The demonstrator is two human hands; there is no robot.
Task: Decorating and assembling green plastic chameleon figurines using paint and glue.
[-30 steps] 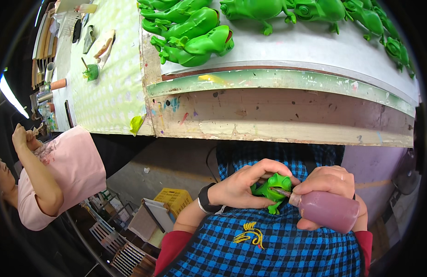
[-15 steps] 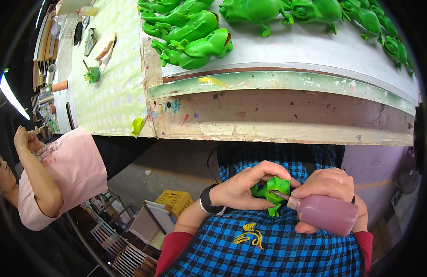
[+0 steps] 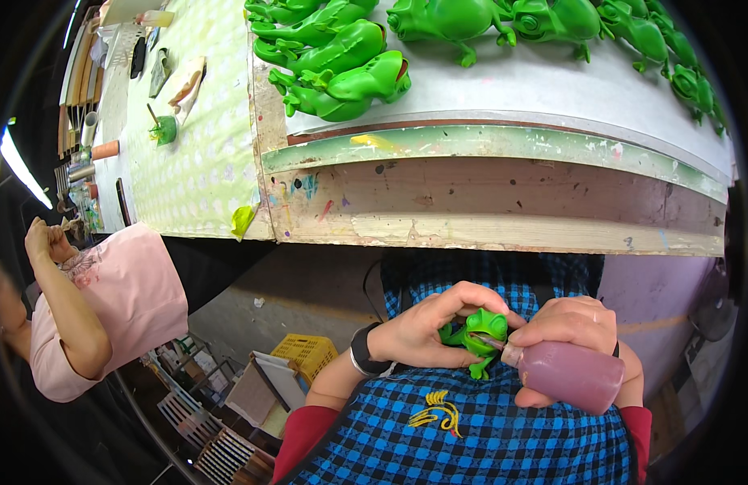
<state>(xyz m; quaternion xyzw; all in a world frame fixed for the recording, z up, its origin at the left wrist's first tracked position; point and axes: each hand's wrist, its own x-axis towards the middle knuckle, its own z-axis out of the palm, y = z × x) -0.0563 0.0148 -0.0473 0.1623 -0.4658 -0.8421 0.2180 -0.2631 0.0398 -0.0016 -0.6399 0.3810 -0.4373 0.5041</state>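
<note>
My left hand (image 3: pixel 426 327) holds a small green frog figure (image 3: pixel 480 333) over my lap, fingers curled around its top and side. My right hand (image 3: pixel 569 327) grips a pink squeeze bottle (image 3: pixel 572 377), and its thin nozzle touches the frog's face. Both hands sit low in the picture, just under the edge of the workbench, above my blue checked apron (image 3: pixel 479 436).
Several green frog figures (image 3: pixel 349 61) lie on a white board (image 3: pixel 511 89) on the paint-stained workbench (image 3: pixel 487 202). A green patterned mat (image 3: pixel 188 153) with a small cup and tools lies at left. A person in a pink top (image 3: pixel 115 299) sits at left. A yellow crate (image 3: pixel 307 354) stands below.
The frog figure has turned a little in my left hand while the bottle's nozzle stays at its face. The person at left has raised a hand slightly.
</note>
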